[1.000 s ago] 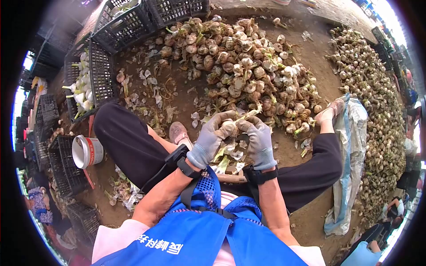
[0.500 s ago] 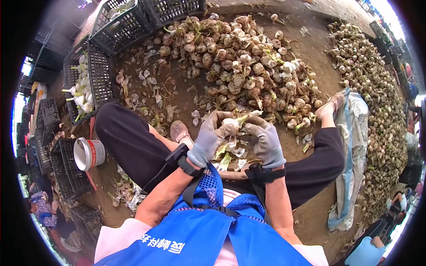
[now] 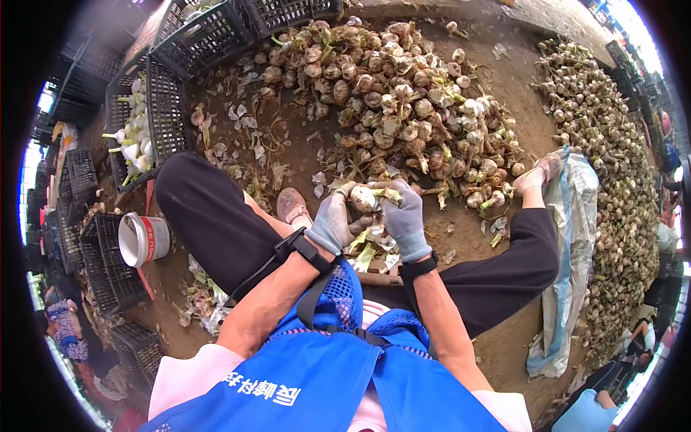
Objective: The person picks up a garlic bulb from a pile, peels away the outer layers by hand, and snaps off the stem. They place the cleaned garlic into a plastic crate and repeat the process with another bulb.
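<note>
Pinching the garlic bulb (image 3: pixel 363 198) with the left hand (image 3: pixel 332 223) and its stem with the right hand (image 3: pixel 405 222), the person is working above the dirt floor (image 3: pixel 504 317). White bulbs (image 3: pixel 135 137) are lying in the crate (image 3: pixel 166 108) toward its left edge, while a large brownish heap (image 3: pixel 410 93) is remaining; the held bulb is showing whiter than a second ago.

Bright daylight glares at the edges; fisheye distortion bends the blurry, dark-cornered margins.
</note>
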